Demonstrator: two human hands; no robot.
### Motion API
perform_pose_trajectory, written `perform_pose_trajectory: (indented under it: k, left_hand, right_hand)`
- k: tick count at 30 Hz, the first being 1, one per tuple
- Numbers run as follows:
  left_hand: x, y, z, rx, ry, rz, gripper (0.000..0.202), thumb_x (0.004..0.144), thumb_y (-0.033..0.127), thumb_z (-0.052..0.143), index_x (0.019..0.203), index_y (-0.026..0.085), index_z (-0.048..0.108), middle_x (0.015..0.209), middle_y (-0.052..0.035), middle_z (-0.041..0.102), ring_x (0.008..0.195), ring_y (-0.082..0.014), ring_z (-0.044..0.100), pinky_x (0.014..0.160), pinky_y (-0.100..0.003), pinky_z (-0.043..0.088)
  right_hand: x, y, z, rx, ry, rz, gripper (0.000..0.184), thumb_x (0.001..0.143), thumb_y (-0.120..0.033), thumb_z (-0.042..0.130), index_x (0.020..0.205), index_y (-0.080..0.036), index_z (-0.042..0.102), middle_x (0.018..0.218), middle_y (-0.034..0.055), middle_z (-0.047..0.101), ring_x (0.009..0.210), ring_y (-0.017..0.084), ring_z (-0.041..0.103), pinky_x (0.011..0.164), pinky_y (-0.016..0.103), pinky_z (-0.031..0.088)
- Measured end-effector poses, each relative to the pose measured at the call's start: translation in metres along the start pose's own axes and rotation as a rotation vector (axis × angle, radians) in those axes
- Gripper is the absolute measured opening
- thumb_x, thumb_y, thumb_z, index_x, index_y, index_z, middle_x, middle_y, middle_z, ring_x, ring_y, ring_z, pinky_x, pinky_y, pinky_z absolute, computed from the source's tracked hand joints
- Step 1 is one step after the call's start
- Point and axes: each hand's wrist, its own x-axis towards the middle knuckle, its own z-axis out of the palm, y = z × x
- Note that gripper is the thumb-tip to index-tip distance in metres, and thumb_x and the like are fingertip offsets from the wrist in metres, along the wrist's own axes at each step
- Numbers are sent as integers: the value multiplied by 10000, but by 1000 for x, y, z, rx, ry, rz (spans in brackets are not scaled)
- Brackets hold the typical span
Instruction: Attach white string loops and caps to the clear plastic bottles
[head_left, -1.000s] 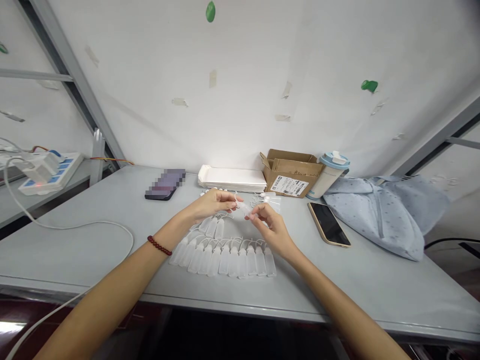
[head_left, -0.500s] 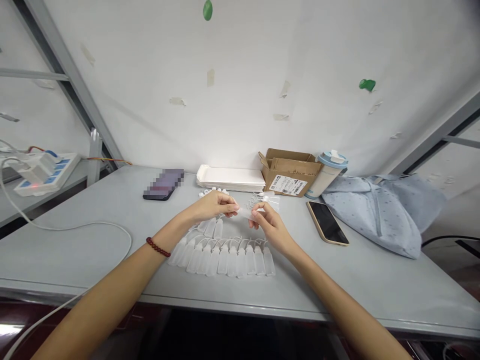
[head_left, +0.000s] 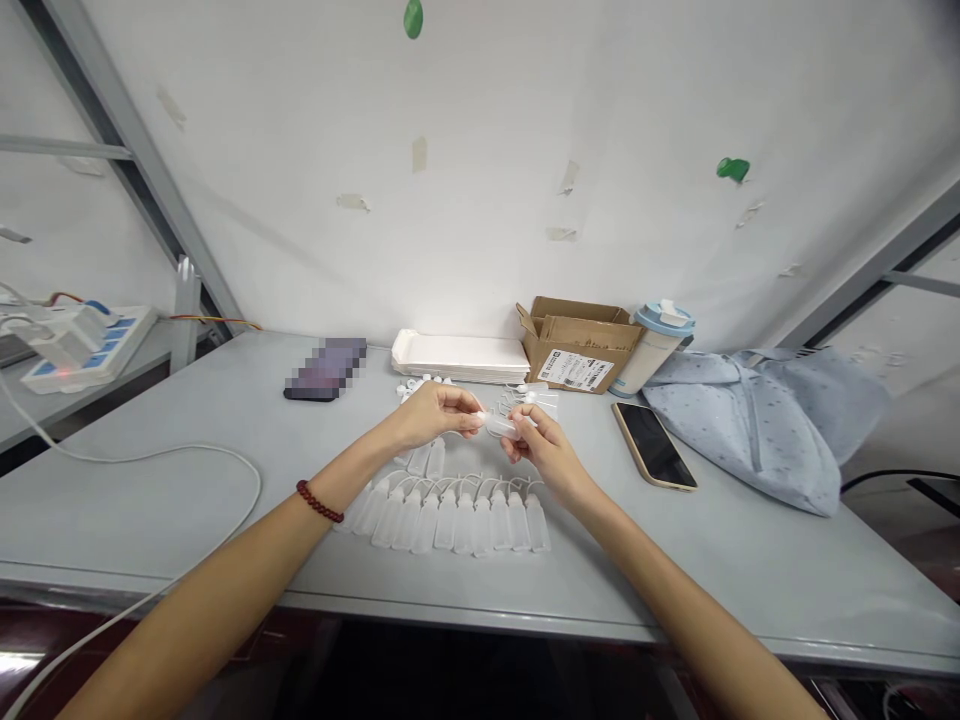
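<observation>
My left hand and my right hand meet above the grey table, both pinched on one small clear plastic bottle held between them. The left fingertips close on its cap end, the right fingers grip its body. Below the hands lies a row of several finished clear bottles with tethered caps, side by side. A few more loose bottles and caps lie just beyond the hands. A red bead bracelet sits on my left wrist.
A white tray stack, an open cardboard box and a lidded cup line the wall. A phone and a blue cloth bag lie right. A dark phone, a white cable and a power strip lie left.
The hands have drawn closer together around the bottle, and the left fingertips now press on its end. The view has shifted slightly.
</observation>
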Motion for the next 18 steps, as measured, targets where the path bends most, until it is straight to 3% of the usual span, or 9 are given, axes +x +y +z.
perform_pose_trajectory:
  k: [4, 9, 13, 18]
  left_hand:
    - [1, -2, 1, 19, 30, -10, 266, 722, 381, 689, 781, 121, 681, 704, -41, 657, 666, -129, 606, 700, -278, 511]
    - [1, -5, 1, 34, -79, -120, 402, 794, 493, 581, 738, 101, 650, 683, -70, 658, 548, -125, 603, 531, -241, 490]
    - [-1, -3, -1, 100, -119, -57, 362, 798, 459, 586, 711, 112, 645, 656, -53, 638, 562, -121, 593, 529, -222, 474]
    - [-3, 2, 1, 143, -107, 13, 265, 767, 380, 629, 873, 142, 677, 708, -29, 623, 612, -118, 565, 606, -243, 481]
  right_hand:
    - [-1, -2, 0, 33, 9, 0, 287, 805, -491, 514, 824, -220, 421, 537, -67, 513, 497, 105, 442, 580, 258, 357]
    - [-1, -2, 1, 55, -5, 5, 286, 806, -484, 524, 822, -218, 419, 530, -67, 516, 501, 101, 444, 579, 254, 354]
    - [-2, -3, 0, 51, 0, 12, 295, 795, -490, 534, 822, -217, 425, 515, -71, 506, 479, 101, 440, 560, 254, 352]
    - [-1, -4, -1, 58, -1, 33, 316, 782, -504, 542, 821, -212, 429, 500, -72, 505, 452, 97, 433, 533, 245, 343]
